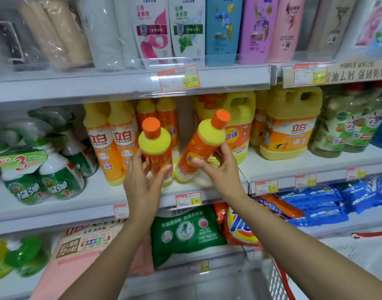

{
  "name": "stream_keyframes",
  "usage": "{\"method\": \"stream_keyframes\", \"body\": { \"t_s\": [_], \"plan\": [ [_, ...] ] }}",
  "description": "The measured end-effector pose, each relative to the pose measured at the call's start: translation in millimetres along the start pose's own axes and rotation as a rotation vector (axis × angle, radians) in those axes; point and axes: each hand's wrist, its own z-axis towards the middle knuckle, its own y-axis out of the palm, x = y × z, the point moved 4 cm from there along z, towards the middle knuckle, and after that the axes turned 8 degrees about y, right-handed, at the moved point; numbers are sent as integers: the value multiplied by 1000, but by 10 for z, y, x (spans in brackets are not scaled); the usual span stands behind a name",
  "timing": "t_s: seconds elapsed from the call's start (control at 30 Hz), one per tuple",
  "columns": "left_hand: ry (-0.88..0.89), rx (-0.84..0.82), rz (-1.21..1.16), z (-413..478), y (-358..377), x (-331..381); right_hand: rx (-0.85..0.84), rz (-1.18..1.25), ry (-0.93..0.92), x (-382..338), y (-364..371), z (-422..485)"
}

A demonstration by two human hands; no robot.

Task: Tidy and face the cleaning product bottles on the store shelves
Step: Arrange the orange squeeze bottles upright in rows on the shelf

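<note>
The two small orange bottles are in front of the middle shelf (293, 167), one in each hand. The left hand (142, 180) reaches up with its fingers curled round the low part of the left bottle (156, 148), which stands about straight. The right hand (220, 167) pinches the right bottle (204, 146) between thumb and fingers, and its cap leans to the right. A bare white spot (204, 180) shows under them. Tall yellow bottles (103, 144) stand close on the left and a big yellow jug (289, 126) on the right. A price tag (188, 200) sits on the front edge just below.
</note>
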Motion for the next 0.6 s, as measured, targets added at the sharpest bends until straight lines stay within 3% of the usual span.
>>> {"method": "stream_keyframes", "body": {
  "t_s": [0.1, 0.23, 0.43, 0.6],
  "plan": [
    [37, -17, 25, -117, -118, 193, 35, -68, -50, -204, -59, -151],
    [114, -178, 101, -396, -284, 277, -19, -221, -5, -199, -85, -556],
    [-216, -391, -102, -1459, -508, -113, -195, -307, 212, 491, -112, -1388],
    [-522, -482, -60, -2629, -539, -680, -312, -415, 452, 1399, -137, -2116]
  ]
}}
